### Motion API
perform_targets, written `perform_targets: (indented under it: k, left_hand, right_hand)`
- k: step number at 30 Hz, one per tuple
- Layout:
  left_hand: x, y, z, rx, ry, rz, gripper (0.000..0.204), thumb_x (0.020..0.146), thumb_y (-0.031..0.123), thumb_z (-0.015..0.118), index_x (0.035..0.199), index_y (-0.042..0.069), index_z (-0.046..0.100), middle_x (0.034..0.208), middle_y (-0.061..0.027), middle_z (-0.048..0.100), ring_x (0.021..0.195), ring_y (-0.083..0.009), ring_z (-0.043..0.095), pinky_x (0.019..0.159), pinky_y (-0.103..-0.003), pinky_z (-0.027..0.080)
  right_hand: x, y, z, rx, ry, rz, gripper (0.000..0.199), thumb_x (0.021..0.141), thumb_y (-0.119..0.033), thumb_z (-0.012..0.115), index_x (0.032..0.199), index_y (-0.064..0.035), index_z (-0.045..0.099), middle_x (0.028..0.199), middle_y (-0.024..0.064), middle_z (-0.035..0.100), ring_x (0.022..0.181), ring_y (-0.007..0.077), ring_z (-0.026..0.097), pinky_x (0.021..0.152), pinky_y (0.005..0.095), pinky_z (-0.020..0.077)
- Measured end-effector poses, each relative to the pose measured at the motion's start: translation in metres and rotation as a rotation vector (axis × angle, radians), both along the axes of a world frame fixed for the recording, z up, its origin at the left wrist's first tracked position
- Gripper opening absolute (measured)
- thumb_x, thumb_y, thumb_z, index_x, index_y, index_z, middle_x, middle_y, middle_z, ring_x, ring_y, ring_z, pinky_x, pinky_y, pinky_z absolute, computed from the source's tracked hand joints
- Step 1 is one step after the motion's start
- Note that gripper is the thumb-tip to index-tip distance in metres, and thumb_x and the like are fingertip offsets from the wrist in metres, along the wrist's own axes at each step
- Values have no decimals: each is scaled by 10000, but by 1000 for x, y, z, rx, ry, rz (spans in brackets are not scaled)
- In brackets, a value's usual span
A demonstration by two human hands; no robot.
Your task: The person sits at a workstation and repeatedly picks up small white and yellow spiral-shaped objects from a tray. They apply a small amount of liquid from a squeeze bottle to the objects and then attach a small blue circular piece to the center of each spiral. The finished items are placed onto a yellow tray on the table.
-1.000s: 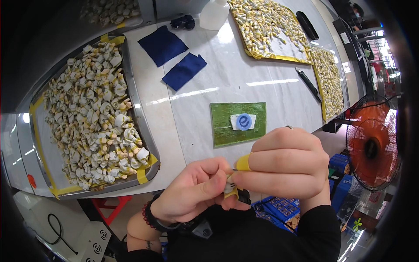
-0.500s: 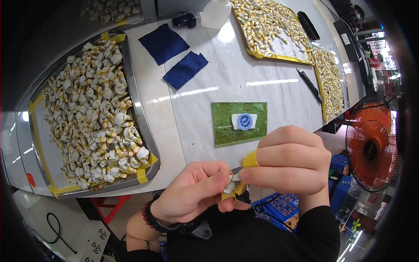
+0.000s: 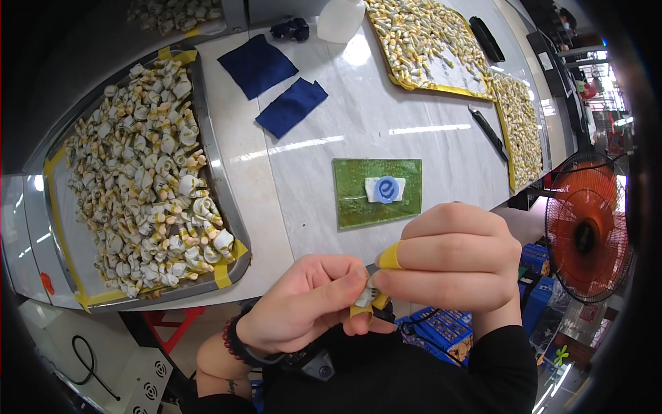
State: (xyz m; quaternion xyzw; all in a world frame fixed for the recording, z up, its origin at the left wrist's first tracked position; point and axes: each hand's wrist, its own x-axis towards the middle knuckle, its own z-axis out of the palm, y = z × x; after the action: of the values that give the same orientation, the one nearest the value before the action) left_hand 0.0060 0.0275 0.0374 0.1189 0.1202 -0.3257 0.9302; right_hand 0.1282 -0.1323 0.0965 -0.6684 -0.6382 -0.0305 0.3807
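My left hand (image 3: 314,300) is closed around a small white figurine part (image 3: 365,297) with dark marks, held between thumb and fingers. Yellow tape wraps some of its fingertips, beside the part. My right hand (image 3: 455,255), also with a yellow-taped finger, pinches at the top of that part. Its fingertips meet my left thumb and mostly hide a tiny white piece between them. Just beyond my hands lies a green plate (image 3: 352,214) bearing a white pad (image 3: 372,197) and a round blue piece (image 3: 387,189) with a curled groove.
A metal tray (image 3: 231,200) heaped with white and yellow figurine parts stands left. A yellow-edged tray (image 3: 441,90) of smaller pieces is at the back, with another (image 3: 511,159) right of it. Dark blue cloths (image 3: 292,108), a craft knife (image 3: 488,132) and an orange fan (image 3: 588,234) are around.
My right hand has shifted slightly left, closer over the part in my left hand. The tiny white piece at its fingertips is now more hidden.
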Motion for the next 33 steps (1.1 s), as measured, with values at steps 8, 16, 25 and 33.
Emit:
perform_targets:
  k: [8, 16, 25, 33]
  left_hand:
    - [5, 2, 7, 16, -82, -17, 264, 956, 257, 500, 928, -1, 548, 821, -51, 623, 702, -75, 611, 798, -268, 515]
    - [1, -4, 21, 461, -346, 313, 240, 887, 90, 608, 1075, -47, 551, 949, -80, 638, 852, -107, 613, 782, -228, 489]
    - [-5, 1, 11, 768, -543, 384, 273, 752, 7, 735, 981, -72, 609, 923, -136, 660, 833, -145, 630, 794, -273, 494]
    - [-4, -3, 10, 968, -582, 422, 294, 702, 45, 771, 931, -64, 621, 905, -171, 662, 794, -214, 662, 785, -306, 501]
  right_hand:
    - [-1, -3, 6, -3, 34, -3, 157, 676, -45, 697, 796, 30, 629, 771, 87, 593, 635, 197, 584, 548, 264, 503]
    - [-13, -8, 9, 31, 108, -140, 190, 643, -20, 695, 829, -1, 666, 827, 96, 626, 660, 190, 595, 551, 260, 494]
    - [-16, -7, 4, 116, 33, -70, 111, 700, -37, 670, 807, -7, 665, 813, 89, 634, 674, 186, 587, 554, 250, 477]
    - [-2, -39, 22, -75, -167, -235, 177, 775, -160, 653, 917, -60, 686, 1001, 107, 640, 871, 232, 600, 690, 306, 466]
